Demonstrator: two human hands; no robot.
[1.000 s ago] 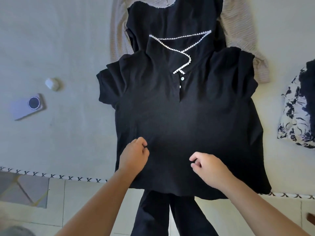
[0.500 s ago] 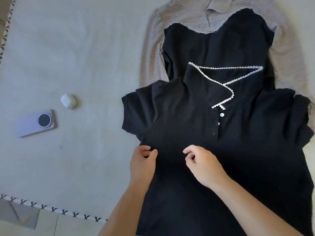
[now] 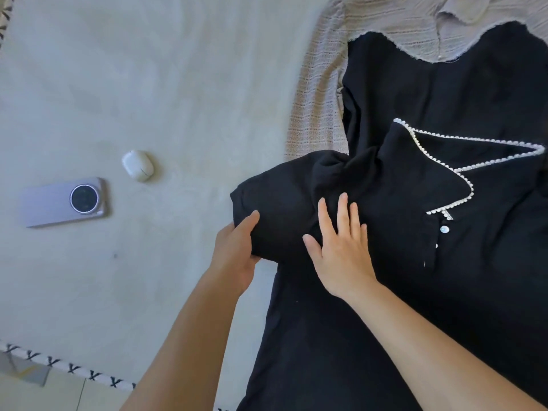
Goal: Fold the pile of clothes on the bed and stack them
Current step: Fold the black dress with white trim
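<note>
Black soft-knit polo-style top with a white bead-trimmed collar and small pale buttons (image 3: 400, 277) lies spread face-up on the pale grey-green bed sheet (image 3: 148, 84), its body running toward the near edge of the bed. It reads as light, limp, non-slippery fabric, likely to drape and crease wherever unsupported and not fragile, so best taken at edges and seams rather than mid-panel. The short sleeve (image 3: 275, 203) on the person's left is bunched and partly lifted off the sheet. Left hand (image 3: 237, 256) curls around the outer hem of that sleeve, thumb on top, other fingers under the cloth and hidden. Right hand (image 3: 341, 247) lies flat just beside it, fingers spread and straight, pressing the shoulder area down, well short of the collar and placket. Judgement: the flat hand works as an anchor or fold line while the sleeve gets turned inward across the chest; the pull needs to stay gentle so the body panel does not drag along. A good next hold looks like sleeve hem plus shoulder seam, then the side seam lower down. Under the top's upper part lies another black garment (image 3: 430, 84), overlapped by it, and under that a beige ribbed knit cardigan (image 3: 320, 93); all three overlap. Well apart on the left of the sheet sit a lilac phone with a round camera ring (image 3: 65, 201) and a small white earbud case (image 3: 138, 165), near each other, not touching the clothes.
</note>
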